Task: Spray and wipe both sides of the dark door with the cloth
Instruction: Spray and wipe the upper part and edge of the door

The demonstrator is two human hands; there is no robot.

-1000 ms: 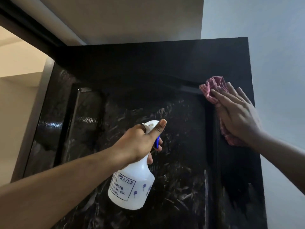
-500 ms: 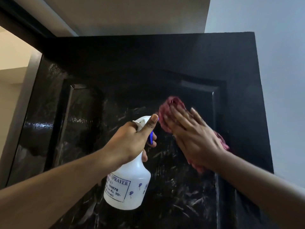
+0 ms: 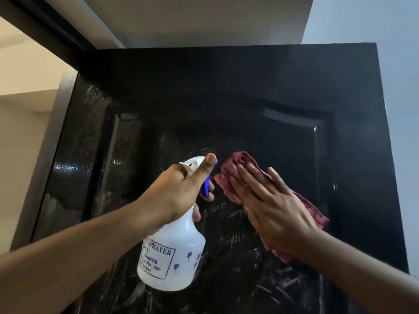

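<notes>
The door (image 3: 249, 87) fills most of my view: dark and glossy, with a raised panel in its middle and pale streaks smeared across the lower part of that panel. A grey-blue wall (image 3: 390, 87) runs along the door's right edge, a pale ceiling (image 3: 204, 19) sits above its top edge, and a dark frame (image 3: 45, 26) climbs away from its top left corner.

In front of the door's lower middle I hold a white bottle (image 3: 172, 257), slightly tilted, with its printed label facing me and its nozzle aimed at the panel. My left hand (image 3: 174, 193) is wrapped round the bottle's neck, thumb lying up along the spray head and fingers curled over the blue trigger (image 3: 206, 186). I cannot tell whether the trigger is squeezed.

My right hand (image 3: 272, 205) lies flat, fingers straight and close together, pressing the cloth (image 3: 227, 177) against the door's panel just right of the bottle's head. The cloth is dark red and crumpled. It shows past my fingertips and out from under the right side of my palm. My hands are near each other but apart.
</notes>
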